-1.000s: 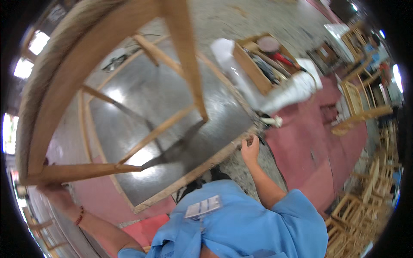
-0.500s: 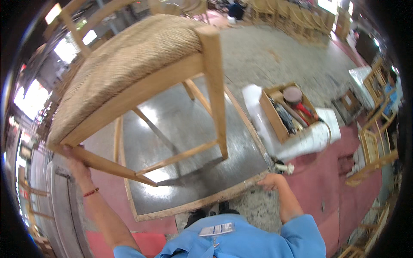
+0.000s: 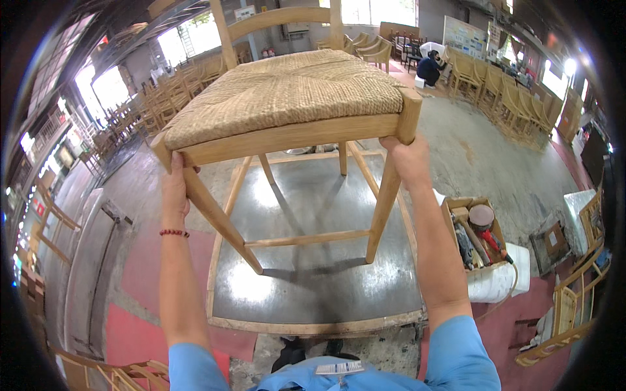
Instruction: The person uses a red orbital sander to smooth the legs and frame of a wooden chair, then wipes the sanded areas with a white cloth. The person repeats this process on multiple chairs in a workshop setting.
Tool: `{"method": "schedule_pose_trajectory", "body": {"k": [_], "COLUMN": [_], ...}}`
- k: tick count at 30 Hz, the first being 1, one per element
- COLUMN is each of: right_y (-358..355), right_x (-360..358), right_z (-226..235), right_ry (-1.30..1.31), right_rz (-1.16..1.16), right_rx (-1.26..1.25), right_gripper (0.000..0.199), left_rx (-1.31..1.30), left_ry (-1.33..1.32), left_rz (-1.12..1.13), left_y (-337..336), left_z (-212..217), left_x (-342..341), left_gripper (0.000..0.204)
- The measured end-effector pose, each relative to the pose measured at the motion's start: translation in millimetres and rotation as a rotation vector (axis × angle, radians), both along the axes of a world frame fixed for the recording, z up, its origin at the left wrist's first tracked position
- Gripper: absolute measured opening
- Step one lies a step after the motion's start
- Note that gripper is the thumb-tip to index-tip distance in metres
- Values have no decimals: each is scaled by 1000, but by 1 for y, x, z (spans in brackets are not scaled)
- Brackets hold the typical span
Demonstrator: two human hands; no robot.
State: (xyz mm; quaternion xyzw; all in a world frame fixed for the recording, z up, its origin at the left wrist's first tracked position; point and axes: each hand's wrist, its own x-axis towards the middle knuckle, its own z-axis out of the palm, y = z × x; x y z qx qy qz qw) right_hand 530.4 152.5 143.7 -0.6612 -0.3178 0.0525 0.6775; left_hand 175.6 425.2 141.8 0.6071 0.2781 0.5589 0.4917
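The chair is upright over the worktop; whether its feet touch, I cannot tell. The left hand and right hand grasp its front legs under the seat; even grips should keep it level. Seat: coarse, woven; legs: smooth, tapering wood; worktop: shiny, dark, wood-rimmed.

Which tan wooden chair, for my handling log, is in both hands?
The pale wooden chair with tan woven seat: left hand and right hand grip it, neither touching the others.
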Motion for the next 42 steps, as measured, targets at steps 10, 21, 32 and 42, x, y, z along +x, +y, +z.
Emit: {"method": "schedule_pose_trajectory", "body": {"k": [10,21,32,42], "right_y": [35,-95,-227,-250], "right_x": [27,-52,-266,-366], "right_z": [-44,-72,192,307], "right_ry": [-34,-103,-344,-231], "right_rz": [-152,75,443,573], "right_rx": [227,378,428,634], "right_gripper": [19,42,57,62], "left_rx": [169,285,844,117], "left_ry": [-63,-254,205,188], "left_rz": [217,109,252,-817], "left_y": [21,-84,-237,-401], "left_z": [-24,-54,-98,-158], "left_x": [24,-60,-158,-195], "left_gripper": [55,44,36,55]}}
